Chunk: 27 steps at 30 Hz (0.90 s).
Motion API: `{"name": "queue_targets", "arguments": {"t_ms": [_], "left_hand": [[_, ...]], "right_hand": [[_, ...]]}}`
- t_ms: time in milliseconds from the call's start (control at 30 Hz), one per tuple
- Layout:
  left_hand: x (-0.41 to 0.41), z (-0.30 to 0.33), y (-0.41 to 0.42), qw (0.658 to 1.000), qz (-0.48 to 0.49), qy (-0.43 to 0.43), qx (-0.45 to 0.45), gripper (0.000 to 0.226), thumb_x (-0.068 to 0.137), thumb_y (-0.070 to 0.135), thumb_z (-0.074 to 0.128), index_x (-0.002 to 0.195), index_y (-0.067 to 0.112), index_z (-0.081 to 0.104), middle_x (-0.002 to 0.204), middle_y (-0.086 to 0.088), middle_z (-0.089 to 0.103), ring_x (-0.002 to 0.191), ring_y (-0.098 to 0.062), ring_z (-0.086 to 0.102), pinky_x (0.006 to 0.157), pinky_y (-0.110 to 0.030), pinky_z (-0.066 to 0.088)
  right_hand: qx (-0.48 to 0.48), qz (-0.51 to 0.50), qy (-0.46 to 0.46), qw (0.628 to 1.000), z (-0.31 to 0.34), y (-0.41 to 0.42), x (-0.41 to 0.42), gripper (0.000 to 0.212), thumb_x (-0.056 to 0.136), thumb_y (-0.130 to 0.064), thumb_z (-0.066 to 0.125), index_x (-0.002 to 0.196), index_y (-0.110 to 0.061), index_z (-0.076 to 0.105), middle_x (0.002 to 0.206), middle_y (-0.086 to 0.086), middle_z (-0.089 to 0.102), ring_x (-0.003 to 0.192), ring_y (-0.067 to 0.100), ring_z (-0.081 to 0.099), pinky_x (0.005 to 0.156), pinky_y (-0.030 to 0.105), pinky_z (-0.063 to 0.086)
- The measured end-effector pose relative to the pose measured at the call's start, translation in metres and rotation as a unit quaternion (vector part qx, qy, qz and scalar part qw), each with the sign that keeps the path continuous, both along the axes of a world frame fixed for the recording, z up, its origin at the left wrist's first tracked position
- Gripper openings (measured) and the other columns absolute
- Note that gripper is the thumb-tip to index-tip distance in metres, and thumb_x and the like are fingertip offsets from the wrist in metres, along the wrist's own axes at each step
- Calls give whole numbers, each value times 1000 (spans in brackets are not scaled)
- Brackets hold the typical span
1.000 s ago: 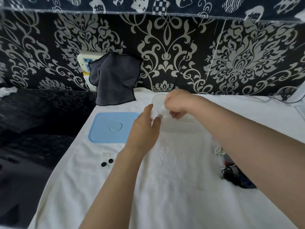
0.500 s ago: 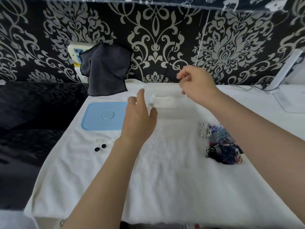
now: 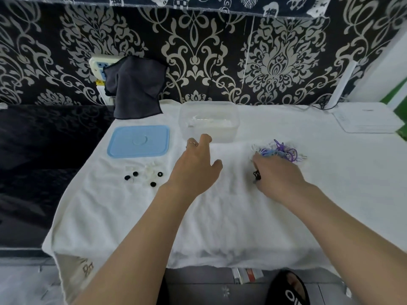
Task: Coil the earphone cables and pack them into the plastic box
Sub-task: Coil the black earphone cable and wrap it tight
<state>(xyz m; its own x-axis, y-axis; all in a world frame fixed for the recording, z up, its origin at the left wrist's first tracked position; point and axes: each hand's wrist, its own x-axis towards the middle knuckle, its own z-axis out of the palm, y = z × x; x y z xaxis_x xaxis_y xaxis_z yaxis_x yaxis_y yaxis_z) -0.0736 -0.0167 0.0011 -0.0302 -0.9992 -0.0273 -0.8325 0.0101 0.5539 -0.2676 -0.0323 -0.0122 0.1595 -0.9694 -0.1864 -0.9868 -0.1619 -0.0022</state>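
The clear plastic box (image 3: 209,119) sits open at the far side of the desk (image 3: 220,216), its blue lid (image 3: 138,141) set aside left, ready for filling. A white coil seems to lie inside. The right hand (image 3: 277,175) reaches onto the tangled earphone cables (image 3: 279,150), its grip hidden. The left hand (image 3: 195,166) hovers relaxed, holding nothing.

A white towel (image 3: 220,216) covers my counter. On it, at the back, stands the clear box (image 3: 208,122), with the blue lid (image 3: 139,141) flat just to its left. Nearer me, black and clear ear tips (image 3: 144,176) lie scattered below the lid. To the right, a tangle of purple, blue and white cables (image 3: 279,151) lies under my right fingers (image 3: 256,160). A white device (image 3: 366,117) sits at the far right.
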Motion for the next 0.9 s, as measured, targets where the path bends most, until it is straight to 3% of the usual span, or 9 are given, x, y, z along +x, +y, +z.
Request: {"name": "queue_targets", "arguments": {"t_ms": [100,200,300,433,500,533,633,767,900], "left_hand": [[0,3,7,1000,-13,18,9,51,99,31,58,142,18,35,121,-9,47,98,-27,62,85,-37,52],[1,4,10,998,-18,57,26,51,99,33,59,143,20,35,123,-5,47,97,-23,62,84,-32,47],[3,6,11,993,-36,96,53,51,100,34,57,144,24,34,126,-3,50,105,-20,59,84,-29,45],[3,13,10,975,-50,182,117,46,102,25,52,144,30,35,135,4,53,104,-10,61,72,-18,46],[4,16,8,964,-55,218,145,44,102,21,48,143,32,39,135,10,56,99,-1,62,68,-11,47],[5,16,8,959,-59,226,157,42,101,19,47,141,32,41,133,13,59,101,-2,63,74,-12,50],[12,13,4,949,-58,249,186,35,98,15,49,131,28,52,123,13,68,108,-7,67,104,-36,50],[22,8,-2,946,-30,256,196,35,92,1,44,115,21,62,104,2,75,93,-14,73,102,-48,53],[35,-1,-6,954,-13,231,189,37,93,7,52,119,32,59,110,10,72,102,-18,71,99,-46,54]], "right_hand": [[-19,-37,-149,988,13,1,-2,15,84,-15,65,97,-18,57,92,-1,65,88,25,62,66,33,49],[-6,-94,-303,948,36,-4,0,12,84,-22,71,93,-24,63,86,-11,68,77,8,61,59,26,44],[43,-170,-456,873,48,-7,1,15,82,-30,76,93,-22,68,82,-6,70,70,15,63,62,28,43],[115,-211,-599,764,46,-5,9,15,91,-20,70,98,-7,72,84,4,72,65,17,58,61,28,42],[137,-216,-641,724,40,-5,17,12,93,-17,66,97,-6,72,84,7,73,68,17,63,62,26,45],[149,-218,-657,707,37,-4,21,11,95,-16,64,96,-7,71,84,8,72,69,17,66,64,27,47],[196,-221,-691,659,30,-6,32,10,97,-16,60,93,-9,67,84,9,71,67,16,68,66,28,52],[216,-211,-692,655,27,-17,44,11,99,-14,55,97,-9,65,85,11,69,69,19,69,67,30,56],[243,-230,-682,651,23,-27,50,13,100,-10,49,100,-6,61,80,15,65,65,25,70,63,34,59]]}}
